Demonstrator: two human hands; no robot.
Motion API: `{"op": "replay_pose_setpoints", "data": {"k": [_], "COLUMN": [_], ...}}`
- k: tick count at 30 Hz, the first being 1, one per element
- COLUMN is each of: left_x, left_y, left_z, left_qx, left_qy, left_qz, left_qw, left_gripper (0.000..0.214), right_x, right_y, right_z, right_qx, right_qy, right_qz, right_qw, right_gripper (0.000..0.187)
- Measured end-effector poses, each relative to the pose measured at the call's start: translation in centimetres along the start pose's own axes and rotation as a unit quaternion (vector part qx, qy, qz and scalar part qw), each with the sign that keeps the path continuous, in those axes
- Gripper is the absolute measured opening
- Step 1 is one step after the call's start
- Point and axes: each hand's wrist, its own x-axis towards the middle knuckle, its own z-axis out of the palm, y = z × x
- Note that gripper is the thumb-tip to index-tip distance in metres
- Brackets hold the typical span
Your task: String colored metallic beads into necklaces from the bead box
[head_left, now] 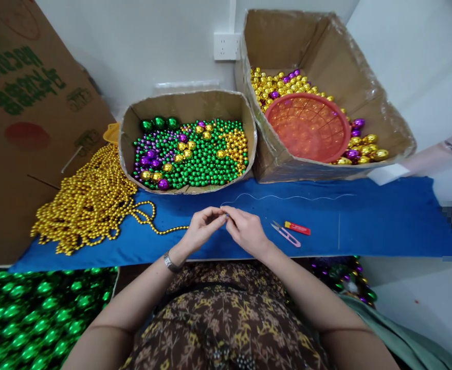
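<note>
Tabletop (pixel 387 221), under blue cloth, spans the scene. Tall box (pixel 13 169) stands at far left; right box (pixel 287 36) at far right, with gold and purple beads inside. Middle box (pixel 189 103), smaller, sits between them at the far side, beads mostly green; its walls presumably stop loose ones rolling off. Gold strands (pixel 83 198) are heaped left of it, one strand trailing right to the left hand; whether it is held there cannot be told. Red basket (pixel 303 146) rests tilted in the right box, on the beads, likely parked there to spare working space. Left hand (pixel 205 226) and right hand (pixel 246 227) meet at the near centre, fingertips closed in a pinch on the near end of the thread; exact grip hidden by the fingers. Two-handed hold suggests fine control of something thin. Snips (pixel 287 235) lie just right of the right hand, probably for easy reach, with a lighter (pixel 299 228) beside them. Thread (pixel 268 198) runs loosely rightward from the fingertips, beyond both tools.
</note>
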Motion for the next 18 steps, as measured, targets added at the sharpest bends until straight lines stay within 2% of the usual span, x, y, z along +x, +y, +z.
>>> {"op": "replay_pose_setpoints", "data": {"k": [3,5,8,10,14,18], "left_x": [0.3,0.4,0.4,0.4,0.4,0.3], "left_y": [-0.6,-0.7,-0.6,-0.3,0.4,0.6], "left_z": [0.1,-0.1,-0.4,-0.6,-0.8,-0.6], "left_qx": [-0.026,-0.03,-0.027,-0.011,0.04,0.015], "left_qy": [0.018,0.019,0.011,-0.001,-0.04,-0.106], "left_qz": [-0.04,-0.054,-0.062,-0.061,-0.05,-0.076], "left_qw": [0.999,0.998,0.998,0.998,0.997,0.991], "left_gripper": [0.031,0.033,0.035,0.036,0.036,0.036], "right_x": [0.1,0.1,0.0,-0.1,0.0,0.4], "right_y": [-0.2,-0.2,0.1,0.5,1.5,2.0], "right_z": [-0.2,-0.6,-1.4,-1.8,-1.8,-1.1], "right_qx": [-0.071,-0.037,0.029,0.02,-0.057,-0.072], "right_qy": [-0.062,-0.084,-0.061,-0.033,-0.003,0.017], "right_qz": [-0.003,0.025,0.037,-0.002,-0.134,-0.182], "right_qw": [0.996,0.995,0.997,0.999,0.989,0.98], "right_gripper": [0.022,0.02,0.023,0.019,0.015,0.016]}}
